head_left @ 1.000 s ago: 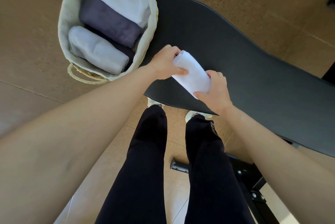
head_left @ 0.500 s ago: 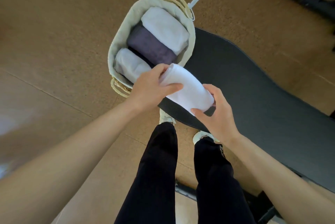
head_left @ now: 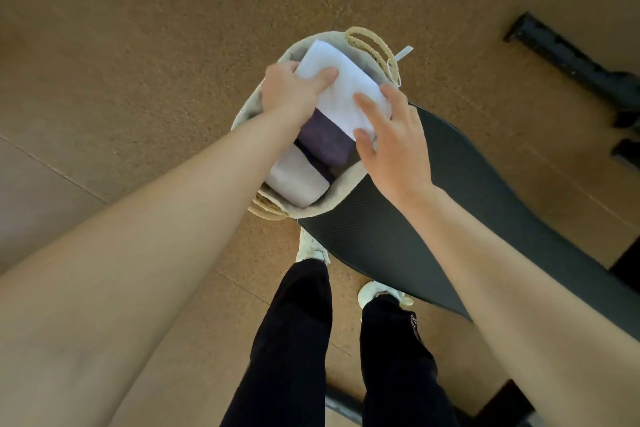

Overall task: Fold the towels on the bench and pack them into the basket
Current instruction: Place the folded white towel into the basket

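A folded white towel (head_left: 341,87) is held over the far end of the cream basket (head_left: 343,181), which stands on the end of the black bench (head_left: 450,205). My left hand (head_left: 291,87) grips the towel's left end, thumb on top. My right hand (head_left: 391,146) holds its right end with fingers spread over it. Inside the basket lie a purple towel (head_left: 325,141) in the middle and a pale lilac-white towel (head_left: 298,181) at the near end. What lies under the held towel is hidden.
The basket has woven straw handles (head_left: 372,46) at its far rim. A black metal bar (head_left: 568,63) lies on the brown floor at the upper right. My black-trousered legs and white shoes (head_left: 311,248) stand beside the bench's end.
Both hands have lifted the white towel off the bench and carried it forward, over the far end of the basket. My view has tilted forward.
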`<act>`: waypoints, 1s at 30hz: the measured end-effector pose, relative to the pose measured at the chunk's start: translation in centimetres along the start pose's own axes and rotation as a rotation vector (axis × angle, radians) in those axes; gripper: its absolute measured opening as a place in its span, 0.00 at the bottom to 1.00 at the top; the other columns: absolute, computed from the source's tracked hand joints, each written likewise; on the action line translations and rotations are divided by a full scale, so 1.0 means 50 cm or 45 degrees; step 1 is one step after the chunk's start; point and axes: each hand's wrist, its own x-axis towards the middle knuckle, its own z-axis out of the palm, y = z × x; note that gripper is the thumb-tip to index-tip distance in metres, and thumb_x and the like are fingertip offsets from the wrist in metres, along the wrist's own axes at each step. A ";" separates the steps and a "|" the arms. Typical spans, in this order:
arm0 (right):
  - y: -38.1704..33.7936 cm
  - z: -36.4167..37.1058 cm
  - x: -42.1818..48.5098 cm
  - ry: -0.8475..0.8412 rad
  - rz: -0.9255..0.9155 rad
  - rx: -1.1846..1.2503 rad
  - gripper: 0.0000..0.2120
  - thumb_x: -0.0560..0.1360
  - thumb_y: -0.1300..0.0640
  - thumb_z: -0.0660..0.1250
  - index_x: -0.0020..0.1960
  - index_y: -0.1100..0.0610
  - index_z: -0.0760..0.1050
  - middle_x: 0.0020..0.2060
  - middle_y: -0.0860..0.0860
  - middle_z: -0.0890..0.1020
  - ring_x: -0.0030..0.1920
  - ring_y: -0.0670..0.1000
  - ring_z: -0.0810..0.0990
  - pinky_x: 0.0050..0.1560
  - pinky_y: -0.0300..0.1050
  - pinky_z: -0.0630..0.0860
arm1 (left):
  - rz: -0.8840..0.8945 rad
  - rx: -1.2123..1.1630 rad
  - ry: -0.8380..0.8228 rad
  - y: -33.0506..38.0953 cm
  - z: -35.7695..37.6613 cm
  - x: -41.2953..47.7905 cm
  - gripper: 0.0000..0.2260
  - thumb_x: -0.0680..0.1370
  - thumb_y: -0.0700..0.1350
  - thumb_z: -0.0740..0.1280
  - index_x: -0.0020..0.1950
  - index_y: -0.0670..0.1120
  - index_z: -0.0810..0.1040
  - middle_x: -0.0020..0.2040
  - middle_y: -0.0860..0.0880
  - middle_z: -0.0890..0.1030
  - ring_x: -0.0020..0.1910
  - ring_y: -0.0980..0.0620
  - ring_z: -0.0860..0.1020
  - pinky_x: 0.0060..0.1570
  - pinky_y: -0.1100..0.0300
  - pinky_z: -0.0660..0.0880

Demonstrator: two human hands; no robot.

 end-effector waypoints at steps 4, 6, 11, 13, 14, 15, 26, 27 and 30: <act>-0.004 0.009 -0.003 0.115 -0.165 -0.305 0.17 0.77 0.61 0.66 0.64 0.53 0.77 0.67 0.55 0.76 0.68 0.60 0.73 0.63 0.56 0.70 | -0.001 0.081 0.120 -0.005 0.029 0.022 0.15 0.74 0.59 0.75 0.44 0.48 0.80 0.40 0.54 0.81 0.43 0.53 0.80 0.44 0.58 0.76; -0.003 0.012 -0.002 0.073 -0.229 -0.283 0.16 0.78 0.63 0.67 0.65 0.56 0.77 0.67 0.56 0.77 0.69 0.61 0.73 0.63 0.56 0.72 | 0.044 0.124 0.182 -0.002 0.037 0.024 0.14 0.74 0.58 0.74 0.45 0.49 0.79 0.41 0.55 0.80 0.44 0.53 0.80 0.46 0.57 0.76; 0.007 0.014 -0.022 -0.324 -0.202 -0.507 0.28 0.81 0.45 0.60 0.79 0.52 0.61 0.79 0.58 0.61 0.80 0.61 0.58 0.80 0.60 0.50 | 0.394 0.270 0.318 -0.024 0.027 0.006 0.17 0.73 0.57 0.74 0.55 0.49 0.78 0.50 0.57 0.79 0.50 0.55 0.76 0.51 0.62 0.69; 0.009 0.016 -0.021 -0.400 -0.180 -0.539 0.32 0.80 0.41 0.59 0.81 0.50 0.57 0.81 0.58 0.57 0.81 0.60 0.54 0.80 0.60 0.45 | 0.687 0.470 0.532 -0.042 0.016 -0.005 0.17 0.73 0.54 0.74 0.57 0.47 0.79 0.54 0.50 0.79 0.52 0.49 0.77 0.50 0.58 0.72; 0.008 0.018 -0.017 -0.416 -0.170 -0.537 0.33 0.80 0.40 0.59 0.81 0.50 0.56 0.81 0.57 0.56 0.81 0.60 0.53 0.80 0.60 0.44 | 0.862 0.596 0.610 -0.051 0.013 -0.012 0.15 0.73 0.52 0.74 0.57 0.47 0.80 0.54 0.48 0.79 0.52 0.45 0.77 0.51 0.55 0.73; 0.005 0.020 -0.012 -0.427 -0.158 -0.529 0.35 0.79 0.39 0.60 0.81 0.50 0.56 0.81 0.58 0.56 0.81 0.59 0.52 0.80 0.59 0.43 | 1.045 0.709 0.599 -0.061 0.011 -0.017 0.13 0.75 0.48 0.72 0.58 0.47 0.81 0.56 0.46 0.80 0.54 0.43 0.77 0.52 0.51 0.74; -0.004 0.031 0.015 -0.554 -0.092 -0.510 0.40 0.74 0.38 0.63 0.82 0.48 0.54 0.82 0.56 0.53 0.82 0.59 0.49 0.77 0.63 0.34 | 0.824 1.063 -0.359 -0.108 -0.012 0.015 0.35 0.77 0.49 0.63 0.83 0.58 0.56 0.84 0.48 0.50 0.83 0.42 0.49 0.79 0.47 0.56; -0.007 0.031 0.022 -0.584 -0.083 -0.517 0.41 0.74 0.37 0.62 0.82 0.48 0.53 0.82 0.56 0.52 0.82 0.59 0.48 0.77 0.64 0.33 | 0.788 1.096 -0.382 -0.098 -0.012 0.020 0.35 0.77 0.50 0.63 0.83 0.59 0.55 0.84 0.49 0.49 0.83 0.43 0.49 0.79 0.47 0.56; -0.009 0.024 0.038 -0.663 -0.073 -0.539 0.41 0.74 0.36 0.59 0.82 0.47 0.50 0.82 0.56 0.50 0.82 0.59 0.46 0.77 0.66 0.33 | 0.718 1.215 -0.435 -0.071 -0.013 0.029 0.36 0.78 0.52 0.64 0.83 0.61 0.51 0.84 0.51 0.47 0.83 0.45 0.47 0.79 0.48 0.56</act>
